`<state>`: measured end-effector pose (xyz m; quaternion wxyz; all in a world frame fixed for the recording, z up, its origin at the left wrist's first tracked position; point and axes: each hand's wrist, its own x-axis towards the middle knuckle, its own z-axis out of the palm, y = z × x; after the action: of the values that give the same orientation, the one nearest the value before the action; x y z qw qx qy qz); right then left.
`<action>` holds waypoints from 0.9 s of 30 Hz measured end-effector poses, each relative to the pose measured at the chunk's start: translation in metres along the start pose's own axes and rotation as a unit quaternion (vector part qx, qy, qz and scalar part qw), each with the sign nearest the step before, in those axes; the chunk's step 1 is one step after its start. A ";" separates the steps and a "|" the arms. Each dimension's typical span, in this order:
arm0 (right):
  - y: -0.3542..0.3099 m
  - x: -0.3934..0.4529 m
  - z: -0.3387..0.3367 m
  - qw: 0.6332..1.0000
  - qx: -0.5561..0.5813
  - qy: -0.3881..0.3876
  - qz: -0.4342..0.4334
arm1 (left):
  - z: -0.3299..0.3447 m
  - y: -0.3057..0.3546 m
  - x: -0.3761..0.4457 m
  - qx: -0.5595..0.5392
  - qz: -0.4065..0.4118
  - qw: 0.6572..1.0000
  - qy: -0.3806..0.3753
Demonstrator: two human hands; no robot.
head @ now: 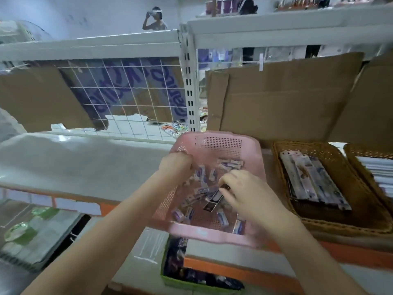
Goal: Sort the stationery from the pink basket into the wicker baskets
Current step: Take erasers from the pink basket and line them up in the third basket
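Observation:
A pink perforated basket (221, 145) sits on the shelf edge, tilted toward me. Several small white-and-purple eraser packs (222, 217) and a long dark pen pack (213, 201) lie inside it. My left hand (175, 165) grips the basket's left rim with curled fingers. My right hand (240, 188) reaches into the basket and pinches the upper end of the dark pen pack. Right of the pink basket stands a wicker basket (361, 218) holding several long flat packs (312, 179). A second wicker basket (365, 152) with white items shows at the far right edge.
Brown cardboard sheets (280, 96) lean behind the baskets against a white wire grid (127, 99). A white shelf post (190, 81) stands behind the pink basket. A plastic-covered shelf surface (85, 162) stretches left. Below are a green box (191, 273) and stacked packs (32, 237).

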<state>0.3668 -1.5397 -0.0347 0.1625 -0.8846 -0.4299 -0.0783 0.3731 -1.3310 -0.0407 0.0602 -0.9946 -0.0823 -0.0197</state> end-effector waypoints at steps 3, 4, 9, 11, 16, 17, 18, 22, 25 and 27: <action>-0.024 -0.028 0.009 0.998 -0.001 0.026 0.052 | 0.007 -0.007 0.013 0.005 0.034 0.999 -0.029; -0.031 -0.038 0.013 0.997 -0.010 0.030 0.071 | 0.010 -0.008 0.017 0.006 0.045 0.998 -0.039; -0.057 -0.066 0.026 0.982 -0.031 0.092 0.164 | 0.025 -0.008 0.034 -0.062 0.077 0.993 -0.065; -0.059 -0.069 0.032 0.978 -0.033 0.108 0.175 | 0.034 -0.005 0.041 -0.116 0.084 0.988 -0.064; -0.057 -0.069 0.042 0.966 -0.046 0.200 0.155 | 0.052 -0.001 0.058 -0.261 0.106 0.957 -0.072; -0.056 -0.069 0.044 0.965 -0.050 0.210 0.150 | 0.055 0.002 0.061 -0.288 0.102 0.949 -0.078; -0.055 -0.069 0.046 0.963 -0.058 0.220 0.144 | 0.058 0.005 0.063 -0.299 0.095 0.946 -0.082; -0.050 -0.069 0.051 0.957 -0.078 0.250 0.127 | 0.067 0.026 0.065 -0.138 0.012 0.980 -0.143; -0.047 -0.069 0.055 0.952 -0.084 0.272 0.111 | 0.072 0.038 0.061 -0.063 0.008 0.990 -0.124; -0.046 -0.069 0.056 0.951 -0.088 0.278 0.099 | 0.075 0.041 0.060 -0.056 0.005 0.993 -0.100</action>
<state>0.2878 -1.5444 -0.0964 0.2046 -0.8767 -0.2691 -0.3423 0.4415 -1.3517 -0.1168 -0.0043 -0.9938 -0.0813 0.0752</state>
